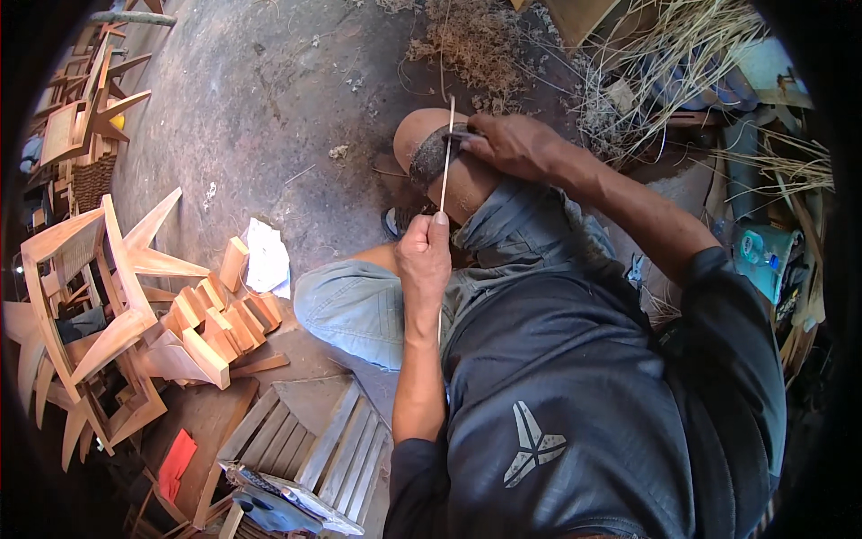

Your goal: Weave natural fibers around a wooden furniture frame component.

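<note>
My left hand point(424, 256) is closed around a thin pale cane strip point(449, 166), thumb laid along it. From the fist the strip runs up across my bent knee, and its lower end trails down past my wrist. A dark, worn pad point(431, 160) covers the knee under the strip. Over this pad my right hand point(516, 144) grips a narrow dark blade point(461, 135), which looks like a knife; most of its handle is hidden in the fingers. The blade lies across the strip, at or very near its surface.
Curly shavings point(471, 49) lie on the floor beyond my knee. Loose cane strips point(682, 54) are heaped at the far right. To the left stand wooden chair frames point(108, 305), a pile of wood blocks point(224, 314), a white paper point(268, 258) and a slatted wooden seat point(314, 440).
</note>
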Tool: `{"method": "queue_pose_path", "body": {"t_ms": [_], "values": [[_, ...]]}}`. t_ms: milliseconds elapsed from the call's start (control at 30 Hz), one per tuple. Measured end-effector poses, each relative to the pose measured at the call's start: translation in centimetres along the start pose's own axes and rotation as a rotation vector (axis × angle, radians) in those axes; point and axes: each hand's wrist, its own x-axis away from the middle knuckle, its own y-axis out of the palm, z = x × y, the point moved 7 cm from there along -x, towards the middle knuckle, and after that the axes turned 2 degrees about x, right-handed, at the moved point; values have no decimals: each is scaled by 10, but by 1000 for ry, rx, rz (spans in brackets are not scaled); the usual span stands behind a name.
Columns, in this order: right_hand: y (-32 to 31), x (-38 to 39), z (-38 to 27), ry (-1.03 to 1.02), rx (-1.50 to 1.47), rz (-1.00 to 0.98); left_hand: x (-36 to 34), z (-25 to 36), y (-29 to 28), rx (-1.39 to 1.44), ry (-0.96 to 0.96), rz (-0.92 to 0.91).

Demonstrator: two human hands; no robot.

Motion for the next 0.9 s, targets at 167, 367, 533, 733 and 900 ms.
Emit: {"method": "queue_pose_path", "body": {"t_ms": [167, 367, 533, 733, 900], "values": [[-9, -4, 1, 49, -91, 17, -26, 25, 10, -29, 47, 28], [6, 10, -27, 55, 103, -71, -27, 37, 9, -103, 133, 51], [5, 9, -11, 124, 107, -58, 58, 14, -30, 4, -61, -59], [-12, 6, 9, 56, -124, 67, 26, 23, -19, 117, -42, -4], [-8, 10, -20, 11, -15, 25, -45, 37, 15, 60, 102, 14]]}}
